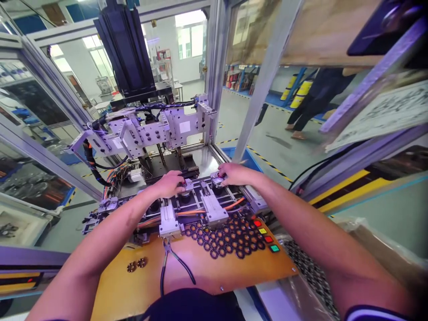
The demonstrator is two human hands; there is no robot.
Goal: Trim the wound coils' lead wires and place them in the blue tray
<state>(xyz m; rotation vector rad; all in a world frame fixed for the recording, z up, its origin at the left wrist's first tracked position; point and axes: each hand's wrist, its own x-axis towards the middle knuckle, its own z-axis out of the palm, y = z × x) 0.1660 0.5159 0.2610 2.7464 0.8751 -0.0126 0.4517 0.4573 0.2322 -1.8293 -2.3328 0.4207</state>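
Note:
My left hand (171, 183) reaches into the machine, its fingers bent at a small metal fixture block (187, 189). To the right, my right hand (230, 174) has its fingers and thumb curled at a second fixture block (216, 180). Small dark and reddish bits show at the fingertips of both hands, too small to name. In front of the hands stand two pale metal slide units (214, 209). Many dark rings with copper-coloured insides (227, 238) lie in a single spread on the orange-brown board (207, 272).
A pair of pliers (169, 249) with dark handles lies spread on the board, left of it two loose rings (136, 265). Coloured push buttons (268, 239) line the right edge. A white press head (150, 131) hangs behind the hands. Another person's legs (312, 100) show outside the frame.

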